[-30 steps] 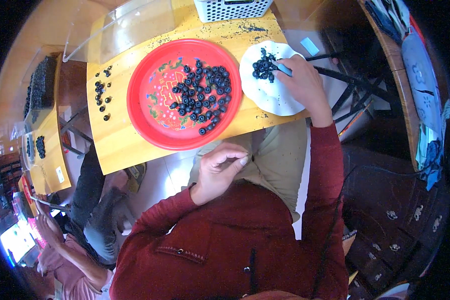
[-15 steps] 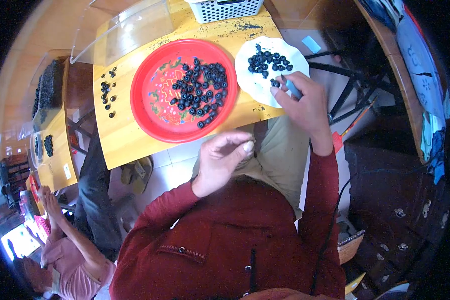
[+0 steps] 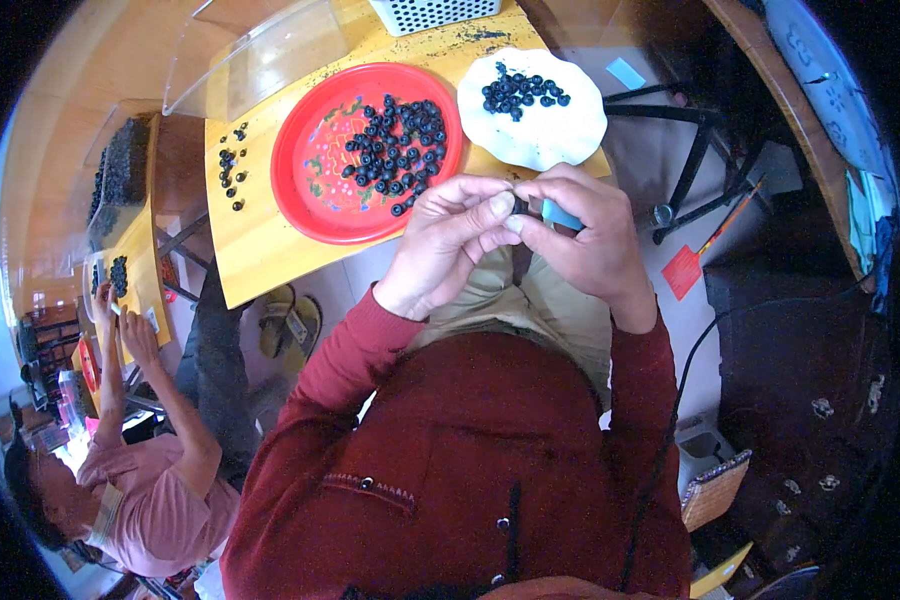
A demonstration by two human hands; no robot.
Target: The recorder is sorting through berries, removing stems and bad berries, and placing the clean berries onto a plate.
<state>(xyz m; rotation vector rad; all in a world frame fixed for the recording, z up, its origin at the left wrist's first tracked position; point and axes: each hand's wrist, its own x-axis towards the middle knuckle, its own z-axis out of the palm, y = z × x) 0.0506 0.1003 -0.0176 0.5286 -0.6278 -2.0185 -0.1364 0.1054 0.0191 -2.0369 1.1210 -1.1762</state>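
My hands meet in front of the table edge, fingertips close together. My left hand (image 3: 455,235) is closed in a pinch; a small dark thing shows between the fingertips, mostly hidden. Wrapped in my right hand (image 3: 595,235) is a small tool with a light-blue handle (image 3: 562,215), its working end hard to make out. Just beyond, a white scalloped plate (image 3: 550,140) carries a cluster of dark round berry-like beads (image 3: 523,92). Left of it lies a round red tray (image 3: 288,180) with a flower pattern and many more such beads (image 3: 400,150) on its right half.
More dark beads (image 3: 230,175) lie loose on the yellow wooden table (image 3: 245,250). A clear plastic panel (image 3: 270,60) and a white perforated basket (image 3: 435,15) stand at the back. On the left, another person (image 3: 160,480) works with both hands at a second table.
My right hand has come back from the white plate, with the blue-handled tool, to meet my left hand. My left hand has risen slightly. The view has shifted, and the other person's hands have moved up.
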